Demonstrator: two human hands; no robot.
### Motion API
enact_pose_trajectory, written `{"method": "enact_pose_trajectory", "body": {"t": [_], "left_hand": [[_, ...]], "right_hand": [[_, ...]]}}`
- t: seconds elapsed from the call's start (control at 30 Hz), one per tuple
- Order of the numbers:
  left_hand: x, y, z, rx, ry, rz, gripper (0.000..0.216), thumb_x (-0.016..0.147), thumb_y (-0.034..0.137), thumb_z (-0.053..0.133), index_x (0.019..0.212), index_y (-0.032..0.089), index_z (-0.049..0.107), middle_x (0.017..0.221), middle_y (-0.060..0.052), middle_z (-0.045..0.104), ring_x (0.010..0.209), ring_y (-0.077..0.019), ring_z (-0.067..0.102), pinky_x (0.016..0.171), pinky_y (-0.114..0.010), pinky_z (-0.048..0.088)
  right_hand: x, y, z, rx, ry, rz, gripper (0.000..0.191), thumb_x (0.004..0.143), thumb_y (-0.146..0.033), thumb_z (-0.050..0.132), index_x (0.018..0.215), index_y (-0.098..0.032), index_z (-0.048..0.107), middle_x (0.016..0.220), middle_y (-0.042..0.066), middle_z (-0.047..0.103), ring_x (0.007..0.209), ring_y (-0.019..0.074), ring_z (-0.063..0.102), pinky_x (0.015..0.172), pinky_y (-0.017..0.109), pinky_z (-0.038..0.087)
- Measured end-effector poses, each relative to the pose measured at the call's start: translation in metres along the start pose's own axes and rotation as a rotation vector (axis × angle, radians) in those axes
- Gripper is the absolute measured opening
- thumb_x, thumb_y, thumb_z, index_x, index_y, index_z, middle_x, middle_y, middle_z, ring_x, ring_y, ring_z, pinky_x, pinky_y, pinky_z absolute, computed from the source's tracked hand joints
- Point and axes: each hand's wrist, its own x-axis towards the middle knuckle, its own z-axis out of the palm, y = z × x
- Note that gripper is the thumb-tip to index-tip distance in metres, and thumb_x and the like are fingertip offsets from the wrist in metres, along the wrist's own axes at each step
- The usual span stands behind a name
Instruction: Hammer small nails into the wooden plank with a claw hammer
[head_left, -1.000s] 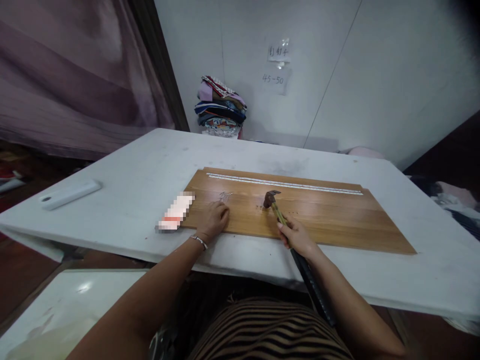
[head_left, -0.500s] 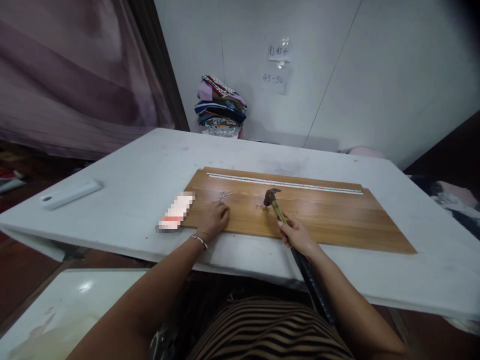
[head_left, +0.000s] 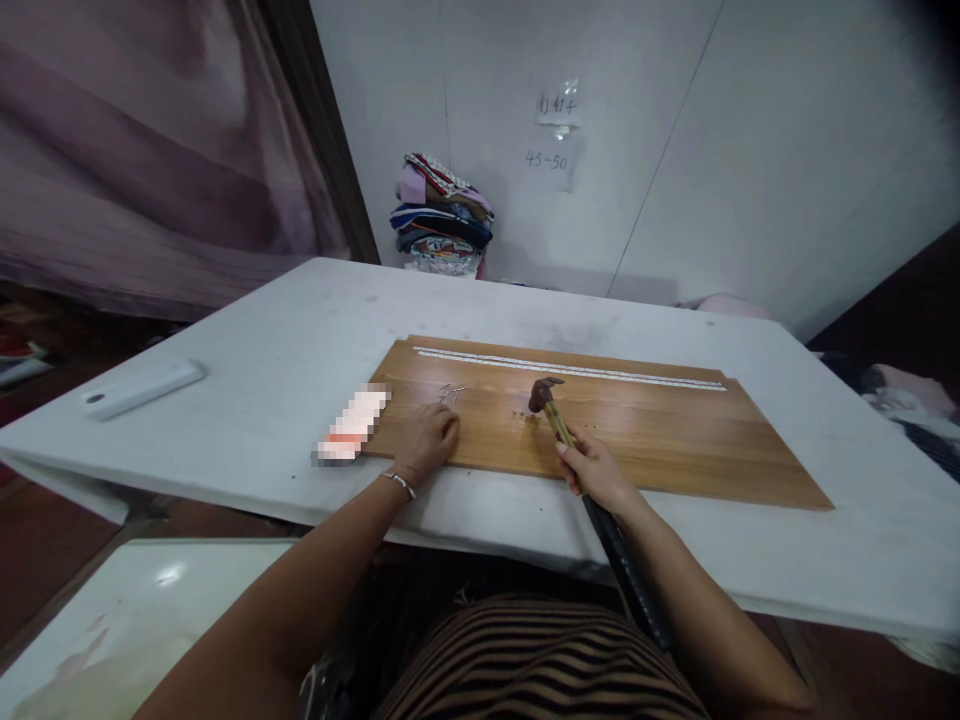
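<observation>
My right hand is wrapped round the handle of a claw hammer, near its head. The hammer's dark metal head hovers over or rests on the wooden board; I cannot tell which. Its long black grip slants back towards my body. On the board's left part lies my left hand, fingers curled under and closed; whatever they may hold is hidden. Several loose nails lie just beyond its knuckles. Small dark spots, too tiny to make out, dot the board beside the hammer head.
Two white marked strips run along the board's far edge. A blurred-out flat object touches the board's left end. Further left on the white table lies a white oblong piece. Folded clothes are stacked by the wall.
</observation>
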Motion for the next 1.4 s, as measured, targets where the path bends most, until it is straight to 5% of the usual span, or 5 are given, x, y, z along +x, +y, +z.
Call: {"method": "enact_pose_trajectory", "body": {"t": [1.4], "left_hand": [[0.0002, 0.0012, -0.0004, 0.009, 0.010, 0.008, 0.018, 0.092, 0.021, 0.052, 0.087, 0.019, 0.069, 0.095, -0.008, 0.069, 0.090, -0.0232, 0.061, 0.085, -0.038, 0.049]], "right_hand": [[0.0004, 0.0062, 0.0007, 0.017, -0.010, 0.006, 0.064, 0.082, -0.045, 0.065, 0.138, -0.014, 0.054, 0.051, -0.009, 0.046, 0.037, 0.0104, 0.038, 0.035, 0.023, 0.034]]}}
